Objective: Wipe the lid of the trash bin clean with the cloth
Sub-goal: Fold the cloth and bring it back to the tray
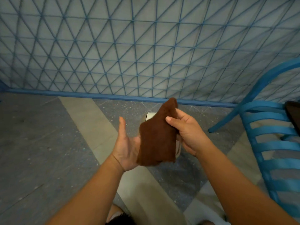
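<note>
A brown cloth (156,135) hangs in front of me at mid-frame. My right hand (186,130) pinches its upper right part between thumb and fingers. My left hand (127,143) is flat and palm-up beside and partly under the cloth's lower left edge; whether it touches the cloth I cannot tell. The trash bin (150,116) stands on the floor below, almost fully hidden by the cloth and hands; only a pale bit of its lid at the top and a curved edge at the lower right show.
A blue lattice fence (146,54) with a blue base rail runs across the back. A blue slatted chair (272,143) stands at the right, with a dark object (293,114) on it. The floor is grey and beige tile.
</note>
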Tool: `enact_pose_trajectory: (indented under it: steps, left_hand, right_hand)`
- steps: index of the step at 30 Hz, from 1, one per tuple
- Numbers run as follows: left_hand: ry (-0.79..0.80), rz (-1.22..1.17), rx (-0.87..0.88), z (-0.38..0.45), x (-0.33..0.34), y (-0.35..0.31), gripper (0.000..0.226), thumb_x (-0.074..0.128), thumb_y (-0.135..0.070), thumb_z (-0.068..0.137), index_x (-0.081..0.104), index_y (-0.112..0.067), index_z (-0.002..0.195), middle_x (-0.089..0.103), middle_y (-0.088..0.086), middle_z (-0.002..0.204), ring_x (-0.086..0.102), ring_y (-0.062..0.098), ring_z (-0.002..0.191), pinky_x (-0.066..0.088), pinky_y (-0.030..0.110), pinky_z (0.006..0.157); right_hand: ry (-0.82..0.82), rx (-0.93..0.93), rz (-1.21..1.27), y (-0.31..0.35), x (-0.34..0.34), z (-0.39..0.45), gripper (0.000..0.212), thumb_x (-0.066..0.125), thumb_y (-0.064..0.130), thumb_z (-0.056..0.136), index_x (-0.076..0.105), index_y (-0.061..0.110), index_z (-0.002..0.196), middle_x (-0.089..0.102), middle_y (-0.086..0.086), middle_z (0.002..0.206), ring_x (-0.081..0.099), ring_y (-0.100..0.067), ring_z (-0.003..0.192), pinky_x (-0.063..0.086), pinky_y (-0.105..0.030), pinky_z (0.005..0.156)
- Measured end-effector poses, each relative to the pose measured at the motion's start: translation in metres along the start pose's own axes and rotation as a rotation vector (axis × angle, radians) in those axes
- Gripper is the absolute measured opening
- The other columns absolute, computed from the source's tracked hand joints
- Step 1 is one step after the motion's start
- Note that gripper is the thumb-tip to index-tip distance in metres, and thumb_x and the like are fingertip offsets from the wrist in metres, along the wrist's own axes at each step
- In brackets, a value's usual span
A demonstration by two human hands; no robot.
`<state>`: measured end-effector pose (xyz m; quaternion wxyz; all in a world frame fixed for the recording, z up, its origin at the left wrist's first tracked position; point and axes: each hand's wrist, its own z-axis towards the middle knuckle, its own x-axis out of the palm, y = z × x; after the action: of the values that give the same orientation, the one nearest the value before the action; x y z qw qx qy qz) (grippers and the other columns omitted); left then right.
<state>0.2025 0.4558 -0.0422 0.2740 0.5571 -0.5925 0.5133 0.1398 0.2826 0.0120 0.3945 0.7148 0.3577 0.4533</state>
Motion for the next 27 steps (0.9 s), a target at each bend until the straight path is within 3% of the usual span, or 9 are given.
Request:
enact_pose_trajectory:
  steps: [3, 6, 10, 14, 16, 18, 22, 25, 27]
  left_hand:
    - [-0.225, 0.187, 0.188, 0.013, 0.011, 0.008, 0.074, 0.063, -0.058, 0.078, 0.054, -0.009, 0.133, 0.059, 0.017, 0.129, 0.058, 0.030, 0.119, 0.053, 0.043, 0.089]
    - [-0.492, 0.380, 0.301, 0.023, 0.016, 0.008, 0.041, 0.065, -0.029, 0.085, 0.061, -0.010, 0.121, 0.071, 0.013, 0.109, 0.069, 0.024, 0.099, 0.057, 0.031, 0.067]
    - [-0.650, 0.647, 0.397, 0.027, 0.018, 0.005, 0.017, 0.064, -0.021, 0.088, 0.069, -0.018, 0.104, 0.074, 0.004, 0.098, 0.070, 0.016, 0.092, 0.052, 0.023, 0.070]
    - [-0.734, 0.771, 0.471, 0.028, 0.019, 0.006, 0.013, 0.070, -0.010, 0.082, 0.072, -0.019, 0.091, 0.075, 0.001, 0.086, 0.070, 0.010, 0.079, 0.054, 0.019, 0.068]
    - [-0.761, 0.803, 0.505, 0.029, 0.021, 0.006, 0.015, 0.075, -0.008, 0.077, 0.071, -0.019, 0.087, 0.075, 0.001, 0.082, 0.070, 0.011, 0.076, 0.054, 0.018, 0.064]
    - [-0.799, 0.873, 0.537, 0.031, 0.024, 0.007, 0.014, 0.078, -0.010, 0.074, 0.070, -0.019, 0.081, 0.074, -0.001, 0.078, 0.070, 0.011, 0.074, 0.053, 0.019, 0.064]
    - [-0.828, 1.026, 0.597, 0.037, 0.030, 0.008, 0.017, 0.081, -0.019, 0.071, 0.065, -0.020, 0.069, 0.072, -0.002, 0.082, 0.067, 0.016, 0.081, 0.052, 0.028, 0.073]
    - [-0.775, 1.072, 0.609, 0.044, 0.035, 0.009, 0.019, 0.078, -0.026, 0.075, 0.060, -0.019, 0.074, 0.060, -0.013, 0.119, 0.055, 0.009, 0.112, 0.042, 0.031, 0.096]
    - [-0.686, 1.064, 0.632, 0.050, 0.042, 0.011, 0.019, 0.076, -0.027, 0.077, 0.058, -0.023, 0.075, 0.064, -0.021, 0.107, 0.056, 0.000, 0.102, 0.042, 0.019, 0.089]
  right_hand:
    - [-0.082, 0.052, -0.092, -0.009, -0.014, -0.004, 0.034, 0.055, 0.002, 0.090, 0.059, 0.016, 0.121, 0.071, -0.006, 0.108, 0.069, -0.018, 0.095, 0.057, -0.027, 0.078]
    - [-0.219, 0.064, -0.196, -0.018, -0.024, -0.006, 0.035, 0.062, 0.008, 0.087, 0.057, 0.018, 0.121, 0.071, -0.006, 0.108, 0.069, -0.019, 0.096, 0.056, -0.033, 0.084]
    - [-0.407, 0.012, -0.256, -0.023, -0.031, -0.004, 0.041, 0.069, 0.010, 0.083, 0.048, 0.022, 0.116, 0.070, -0.005, 0.100, 0.069, -0.013, 0.084, 0.057, -0.025, 0.069]
    - [-0.245, -0.071, -0.362, -0.020, -0.038, -0.006, 0.040, 0.064, 0.005, 0.086, 0.059, 0.033, 0.113, 0.067, 0.000, 0.106, 0.066, -0.011, 0.094, 0.055, -0.017, 0.069]
    - [-0.181, -0.058, -0.524, -0.017, -0.041, -0.007, 0.047, 0.069, 0.007, 0.082, 0.061, 0.031, 0.122, 0.063, 0.003, 0.111, 0.062, -0.008, 0.098, 0.054, -0.015, 0.074]
    - [-0.200, -0.055, -0.777, -0.014, -0.046, -0.006, 0.050, 0.072, 0.013, 0.080, 0.059, 0.030, 0.125, 0.061, 0.004, 0.112, 0.060, -0.010, 0.101, 0.052, -0.021, 0.085]
    - [-0.261, -0.205, -1.158, -0.005, -0.058, -0.009, 0.016, 0.071, 0.029, 0.080, 0.066, 0.036, 0.093, 0.050, 0.011, 0.096, 0.050, -0.009, 0.097, 0.041, -0.020, 0.080]
    - [-0.287, -0.252, -1.063, 0.001, -0.076, -0.013, 0.012, 0.074, 0.033, 0.076, 0.062, 0.034, 0.075, 0.048, 0.013, 0.104, 0.045, -0.002, 0.101, 0.030, -0.011, 0.079]
    - [-0.243, -0.203, -0.838, 0.009, -0.085, -0.019, 0.011, 0.072, 0.032, 0.077, 0.062, 0.031, 0.074, 0.062, 0.016, 0.093, 0.057, 0.002, 0.089, 0.039, -0.011, 0.073]
